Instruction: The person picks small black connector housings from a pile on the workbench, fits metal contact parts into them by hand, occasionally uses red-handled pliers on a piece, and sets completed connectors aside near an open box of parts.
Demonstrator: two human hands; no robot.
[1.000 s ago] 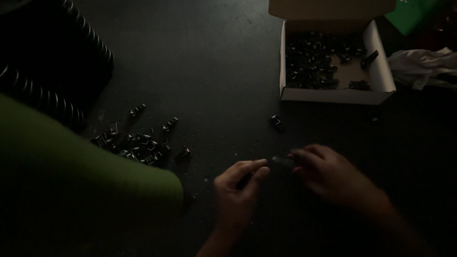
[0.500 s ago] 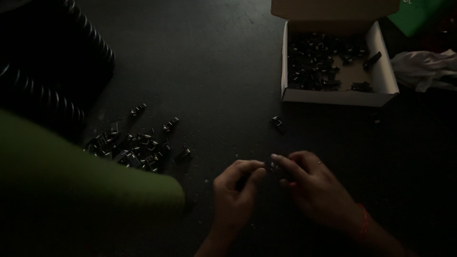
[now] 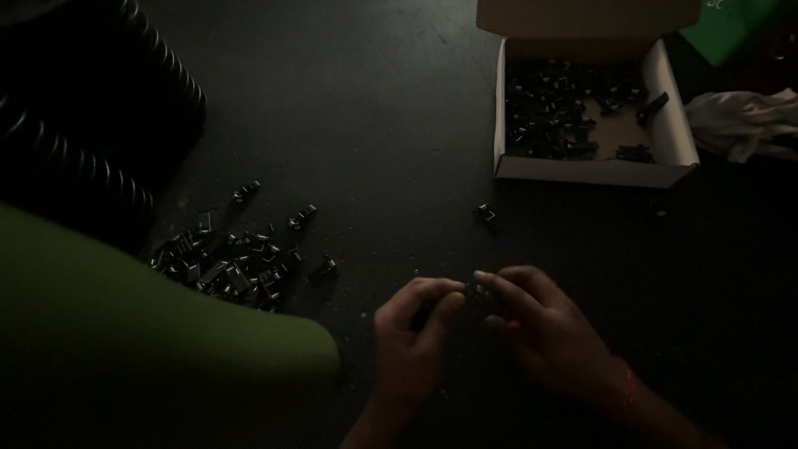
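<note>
My left hand (image 3: pixel 411 341) and my right hand (image 3: pixel 544 333) meet low in the middle of the dark table, fingertips pinched together on a small black part (image 3: pixel 476 293) held between them. The part is mostly hidden by the fingers and the dim light. A heap of several similar small black parts (image 3: pixel 229 262) lies to the left of my hands. One loose part (image 3: pixel 487 214) sits alone on the table above my hands. An open white cardboard box (image 3: pixel 590 170) at the upper right holds many more of them.
A green rounded surface (image 3: pixel 125 333) fills the lower left. Black corrugated hoses (image 3: pixel 100 141) curve across the upper left. A crumpled white cloth (image 3: pixel 736 120) lies right of the box, and a green object (image 3: pixel 731 25) sits in the top right corner.
Both hands stay together on the small part with slight finger shifts; my right hand has drawn a little lower and closer in.
</note>
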